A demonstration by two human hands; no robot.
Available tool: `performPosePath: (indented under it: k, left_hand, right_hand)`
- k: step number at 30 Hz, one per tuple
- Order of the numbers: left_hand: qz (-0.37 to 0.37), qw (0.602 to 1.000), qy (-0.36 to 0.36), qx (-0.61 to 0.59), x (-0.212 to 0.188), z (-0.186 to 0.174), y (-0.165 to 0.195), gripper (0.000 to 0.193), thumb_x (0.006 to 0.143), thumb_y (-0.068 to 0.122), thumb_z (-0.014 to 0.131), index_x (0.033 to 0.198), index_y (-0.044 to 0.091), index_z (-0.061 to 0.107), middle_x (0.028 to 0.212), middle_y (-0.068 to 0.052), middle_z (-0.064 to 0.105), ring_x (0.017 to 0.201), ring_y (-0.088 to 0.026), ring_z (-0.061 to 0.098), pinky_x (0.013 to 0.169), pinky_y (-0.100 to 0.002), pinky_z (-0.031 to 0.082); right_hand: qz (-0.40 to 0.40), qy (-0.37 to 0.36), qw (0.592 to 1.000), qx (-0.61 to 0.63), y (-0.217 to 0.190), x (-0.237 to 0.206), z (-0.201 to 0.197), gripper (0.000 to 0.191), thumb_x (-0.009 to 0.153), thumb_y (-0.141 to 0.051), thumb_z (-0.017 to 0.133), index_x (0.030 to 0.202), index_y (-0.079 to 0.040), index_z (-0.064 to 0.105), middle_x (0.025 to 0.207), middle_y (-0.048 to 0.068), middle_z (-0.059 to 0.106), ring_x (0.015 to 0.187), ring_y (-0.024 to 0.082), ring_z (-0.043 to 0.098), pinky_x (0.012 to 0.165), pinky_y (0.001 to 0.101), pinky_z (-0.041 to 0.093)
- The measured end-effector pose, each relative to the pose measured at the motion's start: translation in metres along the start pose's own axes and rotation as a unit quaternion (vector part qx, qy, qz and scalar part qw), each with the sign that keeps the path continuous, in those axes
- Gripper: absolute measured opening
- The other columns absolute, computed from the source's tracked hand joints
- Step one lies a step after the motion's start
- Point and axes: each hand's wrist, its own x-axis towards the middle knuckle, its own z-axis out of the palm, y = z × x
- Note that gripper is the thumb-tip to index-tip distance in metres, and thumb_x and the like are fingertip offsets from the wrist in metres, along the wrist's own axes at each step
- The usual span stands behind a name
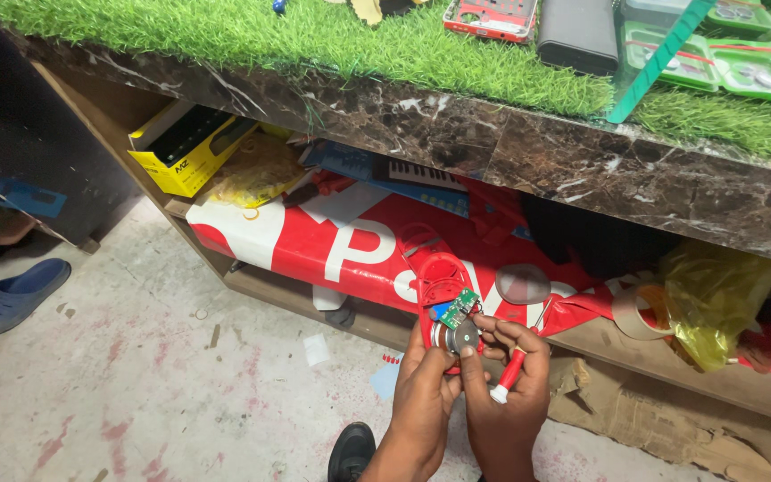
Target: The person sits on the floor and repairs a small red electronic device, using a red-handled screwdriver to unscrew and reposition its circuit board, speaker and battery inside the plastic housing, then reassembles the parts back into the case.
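Head view shows the left hand (423,393) gripping a red plastic casing (439,295), its long axis running from six toward twelve o'clock, with a small green circuit board (464,305) and a round metal speaker disc (464,335) hanging at the casing's four o'clock, just above the fingertips. Touching it at three o'clock, the right hand (509,393) is closed around a red-handled screwdriver (509,375), thumb on the disc; both hands sit below a shelf (635,353).
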Motion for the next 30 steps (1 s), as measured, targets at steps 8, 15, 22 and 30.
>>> performPosePath:
  k: [8,15,22,30]
  left_hand:
    - [0.014,1.000,-0.008,0.009,0.0013,-0.0006,-0.0021,0.054,0.091,0.006,0.048,0.144,0.012,0.048,0.123,-0.006,0.065,0.103,-0.016,0.066,0.081,-0.034,0.060]
    - [0.012,1.000,-0.005,0.009,0.0015,-0.0013,-0.0023,0.051,0.092,0.008,0.050,0.144,0.012,0.049,0.122,-0.006,0.065,0.101,-0.016,0.066,0.080,-0.034,0.060]
    - [0.004,1.000,-0.003,0.002,0.0017,-0.0020,-0.0021,0.051,0.093,0.011,0.047,0.144,0.011,0.050,0.121,-0.008,0.066,0.099,-0.018,0.068,0.080,-0.035,0.060]
    - [0.005,1.000,-0.006,-0.011,0.0024,-0.0018,-0.0024,0.053,0.093,0.010,0.045,0.146,0.014,0.048,0.120,-0.008,0.066,0.096,-0.018,0.068,0.079,-0.035,0.060]
  right_hand:
    - [0.000,-0.001,1.000,-0.003,0.0010,0.0005,-0.0001,0.045,0.086,0.006,0.071,0.126,-0.001,0.052,0.125,0.012,0.067,0.110,0.016,0.065,0.095,0.0302,0.054]
    - [-0.004,0.002,1.000,0.002,0.0025,0.0000,0.0007,0.044,0.087,0.005,0.071,0.126,-0.001,0.052,0.125,0.012,0.067,0.111,0.016,0.065,0.095,0.0301,0.053]
    - [-0.004,-0.001,1.000,0.005,0.0041,-0.0001,0.0000,0.044,0.087,0.005,0.071,0.126,-0.001,0.052,0.125,0.012,0.067,0.111,0.016,0.065,0.096,0.0303,0.053]
    - [0.000,-0.001,1.000,0.012,0.0042,-0.0003,0.0000,0.044,0.087,0.005,0.071,0.127,-0.002,0.052,0.125,0.012,0.068,0.112,0.017,0.064,0.096,0.0304,0.052]
